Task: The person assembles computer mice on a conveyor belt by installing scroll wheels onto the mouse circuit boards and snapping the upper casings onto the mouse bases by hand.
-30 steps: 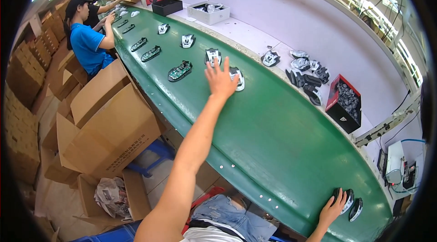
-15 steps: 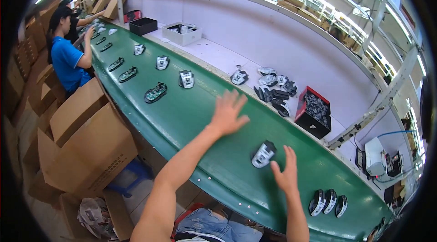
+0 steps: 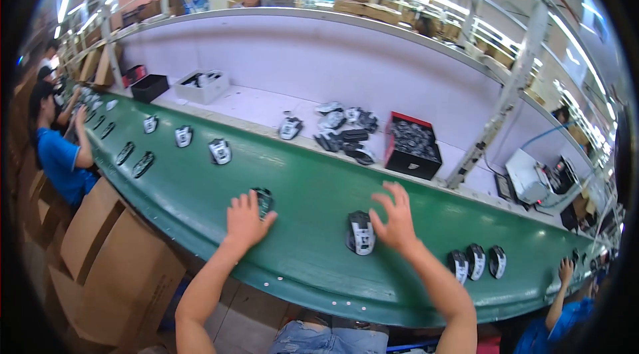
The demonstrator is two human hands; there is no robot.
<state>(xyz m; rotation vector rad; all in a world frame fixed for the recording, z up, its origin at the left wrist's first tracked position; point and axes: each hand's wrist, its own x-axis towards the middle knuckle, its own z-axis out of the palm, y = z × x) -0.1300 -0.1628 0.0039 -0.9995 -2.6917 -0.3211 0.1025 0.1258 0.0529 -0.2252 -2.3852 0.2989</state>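
At the far left of the frame a person in a blue shirt (image 3: 58,161) stood against the green conveyor belt (image 3: 313,247), with brown cardboard boxes (image 3: 113,267) below and to the right of them. Small black-and-white computer mice lay in a line along the belt toward the upper left; one of them (image 3: 219,151) sat left of centre.

Your left hand (image 3: 245,221) lay flat on the belt in the lower middle of the frame, fingers (image 3: 234,204) together and stretched forward, gripping nothing. A dark mouse (image 3: 264,199) lay just at its fingertips, partly hidden by the hand; whether you touched it cannot be told.

To the right, a black-and-white mouse (image 3: 361,232) rested on the belt. Your right hand (image 3: 397,219) was just beside its right edge, fingers (image 3: 385,199) spread apart and curled above it, not closed on it.

Beyond the belt, on the white counter (image 3: 253,104), a heap of mice (image 3: 343,131) lay beside a red-and-black bin (image 3: 413,147) full of dark parts. Farther right on the belt, three mice (image 3: 476,262) stood side by side. At the lower right edge, another person's hand (image 3: 566,269) touched the belt.
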